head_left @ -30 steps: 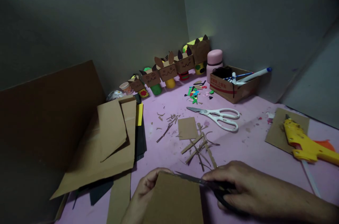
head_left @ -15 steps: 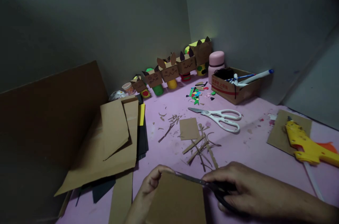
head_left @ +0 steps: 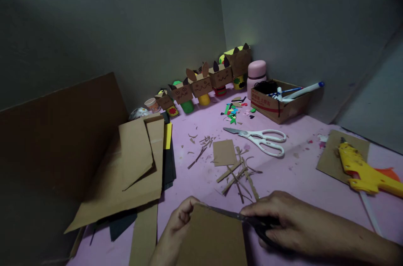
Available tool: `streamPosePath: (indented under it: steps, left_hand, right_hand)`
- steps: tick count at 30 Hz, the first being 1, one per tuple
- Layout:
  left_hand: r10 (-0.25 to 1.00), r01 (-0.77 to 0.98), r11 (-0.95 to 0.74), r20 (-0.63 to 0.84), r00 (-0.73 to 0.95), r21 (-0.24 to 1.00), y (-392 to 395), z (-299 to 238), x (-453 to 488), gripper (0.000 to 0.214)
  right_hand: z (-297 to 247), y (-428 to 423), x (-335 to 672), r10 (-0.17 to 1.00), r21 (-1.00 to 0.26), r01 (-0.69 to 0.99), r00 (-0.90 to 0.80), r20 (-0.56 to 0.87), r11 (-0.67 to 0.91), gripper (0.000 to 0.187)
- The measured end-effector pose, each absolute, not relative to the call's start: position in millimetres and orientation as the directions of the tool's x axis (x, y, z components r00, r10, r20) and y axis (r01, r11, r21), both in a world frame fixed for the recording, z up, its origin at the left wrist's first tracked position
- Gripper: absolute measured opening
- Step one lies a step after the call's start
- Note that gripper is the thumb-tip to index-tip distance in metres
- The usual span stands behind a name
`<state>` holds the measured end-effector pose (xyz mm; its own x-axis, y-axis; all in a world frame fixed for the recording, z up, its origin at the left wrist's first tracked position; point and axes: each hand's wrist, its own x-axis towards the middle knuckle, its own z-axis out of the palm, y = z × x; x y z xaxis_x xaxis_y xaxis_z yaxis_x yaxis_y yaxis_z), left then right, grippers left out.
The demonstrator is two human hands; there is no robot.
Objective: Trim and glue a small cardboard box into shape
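My left hand [head_left: 178, 224] pinches the far left corner of a brown cardboard piece [head_left: 212, 238] held near the bottom of the view. My right hand [head_left: 283, 220] grips the dark handles of black scissors [head_left: 239, 217], whose blades lie along the card's top edge. Just beyond my hands lie thin cardboard strips [head_left: 237, 176] and a small cardboard rectangle [head_left: 224, 152] on the pink table [head_left: 299, 165].
White scissors [head_left: 260, 138] lie mid-table. A yellow glue gun [head_left: 365, 171] rests on cardboard at right. An open box with pens [head_left: 278, 102], a pink bottle [head_left: 255, 74] and a row of cardboard animal figures [head_left: 201, 85] stand at the back. Cardboard sheets [head_left: 129, 169] pile up left.
The scissor blades have crept a little further left along the card's top edge. My left hand shifted slightly on the corner. The view moved a bit.
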<state>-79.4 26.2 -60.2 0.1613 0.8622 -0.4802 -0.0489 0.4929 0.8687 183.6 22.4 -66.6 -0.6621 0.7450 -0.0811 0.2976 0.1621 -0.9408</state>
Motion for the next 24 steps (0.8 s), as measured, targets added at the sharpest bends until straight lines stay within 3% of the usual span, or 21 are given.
streamPosePath:
  steps: [11,16,24]
  left_hand:
    - [0.846,-0.176,0.519,-0.472,0.249,0.836,30,-67,-80,0.026]
    - [0.831,-0.101,0.546,-0.522,0.194,0.832,28,-58,-81,0.015]
    - [0.877,-0.122,0.475,-0.458,0.146,0.871,35,-47,-77,0.025]
  right_hand:
    - [-69,21,184,0.762,-0.932,0.306,-0.645,-0.051,0.197,0.041]
    - [-61,24,184,0.808,-0.929,0.338,-0.584,-0.082,0.149,0.044]
    - [-61,25,186,0.724,-0.955,0.290,-0.671,-0.160,0.057,0.052]
